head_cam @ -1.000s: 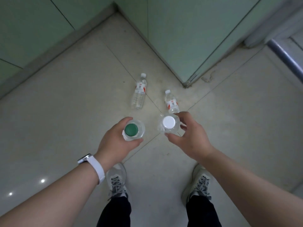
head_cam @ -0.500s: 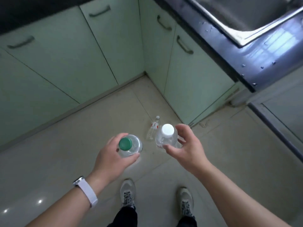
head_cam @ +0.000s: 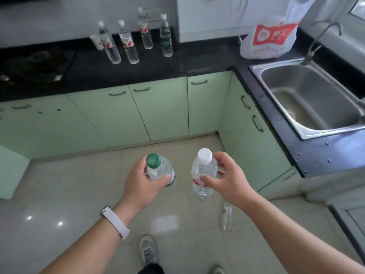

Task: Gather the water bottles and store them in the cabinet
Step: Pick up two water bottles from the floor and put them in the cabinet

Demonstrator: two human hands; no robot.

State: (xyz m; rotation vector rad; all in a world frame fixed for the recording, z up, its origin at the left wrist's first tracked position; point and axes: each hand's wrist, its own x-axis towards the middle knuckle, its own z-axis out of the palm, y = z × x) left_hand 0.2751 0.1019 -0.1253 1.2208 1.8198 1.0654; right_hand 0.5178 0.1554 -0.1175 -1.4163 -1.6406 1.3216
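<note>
My left hand (head_cam: 141, 183) grips a green-capped water bottle (head_cam: 158, 169), held upright over the floor. My right hand (head_cam: 227, 179) holds a white-capped bottle with a red label (head_cam: 203, 173) beside it. One more bottle (head_cam: 226, 218) lies on the floor tiles below my right forearm. Several bottles stand on the black countertop (head_cam: 177, 62) at the back, among them a red-labelled one (head_cam: 128, 43) and a green-labelled one (head_cam: 166, 38). The pale green cabinets (head_cam: 110, 117) under the counter all have their doors shut.
A steel sink (head_cam: 308, 99) with a tap sits in the counter at the right. A white and red plastic bag (head_cam: 270, 38) stands in the back corner. A dark hob (head_cam: 35, 64) is at the left. My shoes show at the bottom edge.
My view has tilted up from the floor to the counter and cabinets. Both hands still hold their bottles and have risen. Only one floor bottle remains in view.
</note>
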